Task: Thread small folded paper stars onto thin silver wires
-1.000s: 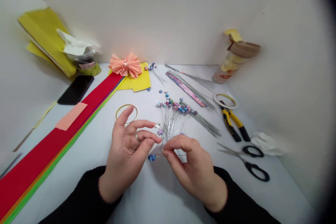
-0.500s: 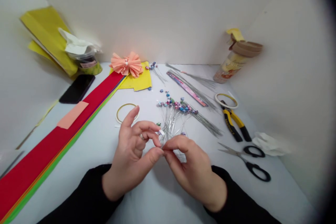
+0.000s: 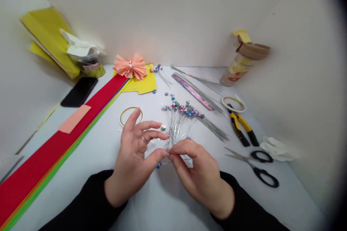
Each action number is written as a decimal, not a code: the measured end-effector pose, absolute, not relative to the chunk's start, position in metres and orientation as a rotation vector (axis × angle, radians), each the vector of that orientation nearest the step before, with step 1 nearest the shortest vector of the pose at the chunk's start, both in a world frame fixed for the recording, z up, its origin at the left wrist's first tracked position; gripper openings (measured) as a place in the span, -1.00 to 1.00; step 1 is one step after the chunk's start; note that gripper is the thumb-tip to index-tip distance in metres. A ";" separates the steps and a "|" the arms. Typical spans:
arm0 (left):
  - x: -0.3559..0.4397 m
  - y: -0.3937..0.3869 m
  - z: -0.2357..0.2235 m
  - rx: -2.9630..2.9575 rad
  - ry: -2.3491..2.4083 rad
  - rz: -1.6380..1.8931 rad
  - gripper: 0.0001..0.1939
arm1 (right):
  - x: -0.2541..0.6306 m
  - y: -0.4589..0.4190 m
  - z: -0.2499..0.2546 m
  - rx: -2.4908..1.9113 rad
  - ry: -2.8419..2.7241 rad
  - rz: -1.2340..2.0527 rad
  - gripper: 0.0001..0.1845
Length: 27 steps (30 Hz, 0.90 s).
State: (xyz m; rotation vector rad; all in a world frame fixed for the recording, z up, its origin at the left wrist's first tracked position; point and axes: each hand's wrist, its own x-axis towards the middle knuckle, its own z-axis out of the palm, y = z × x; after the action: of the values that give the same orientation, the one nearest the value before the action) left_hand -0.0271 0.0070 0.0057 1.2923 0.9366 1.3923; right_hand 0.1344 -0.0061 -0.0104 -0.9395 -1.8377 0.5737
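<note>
My right hand (image 3: 200, 175) is closed in a pinch, thumb against forefinger, and what lies between the tips is too small to make out. Beside it my left hand (image 3: 141, 158) has its fingers spread, the thumb tip close to the right fingertips. A small blue paper star (image 3: 158, 165) shows just under the left thumb. Behind the hands lies a bunch of thin wire stems (image 3: 176, 126) topped with small coloured stars (image 3: 187, 110). A green and white star (image 3: 163, 127) sits by the left fingers.
Scissors (image 3: 253, 166), pliers (image 3: 242, 126) and a tape roll (image 3: 233, 104) lie right. Another tape roll (image 3: 131, 116) is behind my left hand. Red paper strips (image 3: 54, 155) run along the left, near a phone (image 3: 79, 91). Loose wires (image 3: 211, 124) and a cup (image 3: 237, 66) stand farther back.
My left fingers have straightened and drawn apart from the right fingertips, the left hand shifting slightly left. The blue star under the left thumb has come into view. My right hand keeps its pinch.
</note>
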 end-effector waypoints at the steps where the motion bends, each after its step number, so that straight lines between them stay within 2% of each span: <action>1: -0.027 0.008 0.006 1.278 0.925 1.397 -0.09 | 0.134 -0.006 -0.010 -0.942 -1.832 0.572 -0.76; 19: -0.023 0.005 0.010 1.208 0.978 1.364 -0.17 | 0.133 -0.004 -0.009 -0.983 -1.852 0.514 -0.80; 27: -0.025 0.006 0.010 1.211 0.977 1.344 -0.13 | 0.133 -0.005 -0.008 -1.020 -1.835 0.505 -0.79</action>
State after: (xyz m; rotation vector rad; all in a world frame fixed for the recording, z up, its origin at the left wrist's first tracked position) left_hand -0.0254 0.0056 0.0097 1.2111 0.9768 1.3436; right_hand 0.1330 -0.0049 -0.0077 -1.0201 -1.8345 0.5050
